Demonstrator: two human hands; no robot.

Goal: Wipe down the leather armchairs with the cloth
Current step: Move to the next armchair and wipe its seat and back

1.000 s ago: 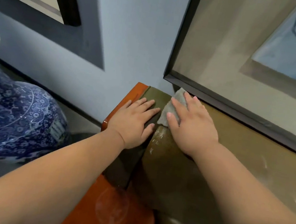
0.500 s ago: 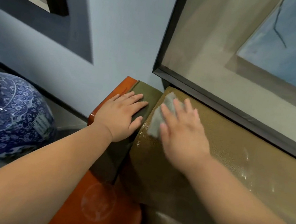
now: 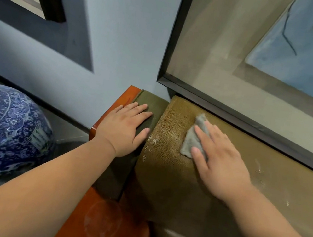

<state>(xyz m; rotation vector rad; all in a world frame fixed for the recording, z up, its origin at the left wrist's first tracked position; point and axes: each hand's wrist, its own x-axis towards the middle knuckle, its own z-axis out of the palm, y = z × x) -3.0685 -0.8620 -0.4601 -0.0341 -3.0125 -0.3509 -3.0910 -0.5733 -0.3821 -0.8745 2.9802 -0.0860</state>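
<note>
Since a second ago the right hand (image 3: 223, 165) has slid the grey cloth (image 3: 194, 136) away from the corner of the backrest, rightward along its top edge, while the left hand (image 3: 123, 127) has stayed planted where it was.

Right now the right hand lies flat with its fingers straight and spread, pressing the crumpled cloth down onto the top of the olive-brown leather backrest (image 3: 165, 160); most of the cloth sticks out past the fingertips, toward the wall. The left hand is also flat and relaxed, palm down on the darker leather arm pad (image 3: 153, 105), holding nothing, its heel near the orange wooden armrest (image 3: 103, 222) that runs back toward the person. Wet streaks and droplets shine on the leather between the two hands and again to the right of the right wrist.

A framed picture (image 3: 235, 101) hangs just beyond the cloth, its dark lower edge close above the backrest. Off to the left of the left arm stands a blue-and-white porcelain vase (image 3: 4, 128).

I'd judge the wiping of the backrest top is in progress, near its left end. The next stroke seems to call for steady flat pressure further right along the leather, keeping the cloth clear of the picture frame.
</note>
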